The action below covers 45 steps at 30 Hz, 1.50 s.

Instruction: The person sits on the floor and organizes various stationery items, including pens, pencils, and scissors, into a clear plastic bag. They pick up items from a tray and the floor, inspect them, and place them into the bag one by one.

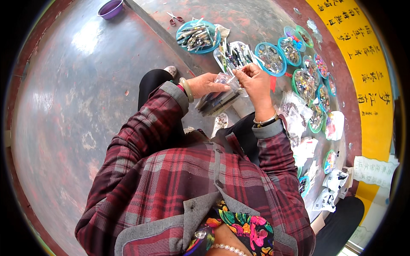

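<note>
A clear plastic bag [220, 100] with dark, long thin items in it, which look like pens, hangs in front of my knees. My left hand [204, 86] grips its upper edge, thumb on top. At the bag's other upper corner, my right hand [253, 79] is closed in a pinch, thumb against fingertips; the bag's edge seems to be between them. Just beyond my hands stands a white container [218, 57] full of pens. Farther off to the left, a round blue basket [180, 37] holds a heap of more pens.
Red-handled scissors [176, 18] lie on the floor near the blue basket. A purple basin [110, 9] stands at the far left. On the right are several round baskets [270, 59] of small items, plastic bags [294, 113] and white packets [326, 199]. A yellow strip with writing [369, 115] runs alongside.
</note>
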### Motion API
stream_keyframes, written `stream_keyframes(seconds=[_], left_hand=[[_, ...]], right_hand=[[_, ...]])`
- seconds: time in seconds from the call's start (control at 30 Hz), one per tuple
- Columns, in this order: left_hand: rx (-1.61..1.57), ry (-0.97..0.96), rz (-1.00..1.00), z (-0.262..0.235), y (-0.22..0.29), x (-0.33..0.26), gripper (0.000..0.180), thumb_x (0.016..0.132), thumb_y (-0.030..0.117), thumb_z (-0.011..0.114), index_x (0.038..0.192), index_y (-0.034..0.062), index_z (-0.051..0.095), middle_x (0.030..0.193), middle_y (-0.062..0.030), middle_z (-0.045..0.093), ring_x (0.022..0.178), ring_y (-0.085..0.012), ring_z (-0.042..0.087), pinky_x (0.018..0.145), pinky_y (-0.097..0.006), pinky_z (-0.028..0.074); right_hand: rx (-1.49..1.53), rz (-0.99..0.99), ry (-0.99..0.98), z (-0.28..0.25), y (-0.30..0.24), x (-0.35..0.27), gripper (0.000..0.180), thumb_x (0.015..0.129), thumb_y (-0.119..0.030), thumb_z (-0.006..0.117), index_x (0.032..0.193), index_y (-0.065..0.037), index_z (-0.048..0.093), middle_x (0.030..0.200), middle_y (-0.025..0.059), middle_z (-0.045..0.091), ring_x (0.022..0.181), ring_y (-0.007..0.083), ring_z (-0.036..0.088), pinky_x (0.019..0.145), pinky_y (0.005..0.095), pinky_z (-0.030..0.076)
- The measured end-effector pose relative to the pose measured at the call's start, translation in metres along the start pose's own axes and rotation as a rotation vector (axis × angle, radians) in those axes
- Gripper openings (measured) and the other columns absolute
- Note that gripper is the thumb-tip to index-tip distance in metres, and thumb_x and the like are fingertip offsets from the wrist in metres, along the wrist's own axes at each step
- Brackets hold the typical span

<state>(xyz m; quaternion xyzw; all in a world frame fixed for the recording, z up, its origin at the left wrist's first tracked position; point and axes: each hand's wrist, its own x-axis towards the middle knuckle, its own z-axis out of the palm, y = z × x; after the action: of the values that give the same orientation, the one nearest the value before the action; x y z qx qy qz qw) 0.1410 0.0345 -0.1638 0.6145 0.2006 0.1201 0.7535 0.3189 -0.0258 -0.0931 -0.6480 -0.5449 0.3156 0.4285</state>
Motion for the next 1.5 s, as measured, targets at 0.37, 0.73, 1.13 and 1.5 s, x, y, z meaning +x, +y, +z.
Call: stream_keyframes(seconds=[0.37, 0.73, 1.13, 1.5], left_hand=[[-0.097, 0.055, 0.008, 0.007, 0.008, -0.006, 0.030, 0.089, 0.032, 0.059, 0.099, 0.0039, 0.058, 0.072, 0.0027, 0.054, 0.057, -0.0049, 0.049, 0.050, -0.022, 0.040], [-0.023, -0.058, 0.022, -0.002, -0.002, 0.001, 0.028, 0.090, 0.023, 0.058, 0.110, 0.0033, 0.055, 0.077, 0.0018, 0.056, 0.060, -0.0051, 0.052, 0.053, -0.022, 0.043], [0.011, 0.018, 0.076, -0.005, -0.010, 0.003, 0.037, 0.094, 0.027, 0.050, 0.122, 0.0019, 0.049, 0.100, 0.0005, 0.057, 0.088, -0.0048, 0.049, 0.078, -0.023, 0.044], [-0.126, 0.041, 0.109, -0.005, -0.003, 0.000, 0.042, 0.095, 0.026, 0.049, 0.129, 0.0021, 0.045, 0.110, -0.0002, 0.055, 0.097, -0.0065, 0.048, 0.085, -0.024, 0.042]], right_hand=[[-0.096, -0.177, 0.031, 0.007, 0.002, -0.011, 0.020, 0.080, -0.021, 0.069, 0.083, -0.002, 0.066, 0.068, 0.0042, 0.062, 0.061, 0.0082, 0.054, 0.057, 0.0236, 0.043], [0.150, 0.037, 0.044, 0.006, -0.002, -0.014, 0.016, 0.078, -0.012, 0.068, 0.085, 0.002, 0.066, 0.070, 0.0020, 0.063, 0.063, 0.0061, 0.053, 0.058, 0.0225, 0.044], [-0.049, -0.076, 0.044, 0.020, 0.005, -0.019, 0.016, 0.076, -0.014, 0.068, 0.083, 0.000, 0.066, 0.069, 0.0063, 0.062, 0.061, 0.0134, 0.056, 0.059, 0.0260, 0.045], [-0.238, -0.376, 0.163, 0.017, 0.005, -0.024, 0.018, 0.081, -0.022, 0.064, 0.085, -0.005, 0.069, 0.091, 0.0084, 0.062, 0.089, 0.0234, 0.056, 0.079, 0.0331, 0.043]])
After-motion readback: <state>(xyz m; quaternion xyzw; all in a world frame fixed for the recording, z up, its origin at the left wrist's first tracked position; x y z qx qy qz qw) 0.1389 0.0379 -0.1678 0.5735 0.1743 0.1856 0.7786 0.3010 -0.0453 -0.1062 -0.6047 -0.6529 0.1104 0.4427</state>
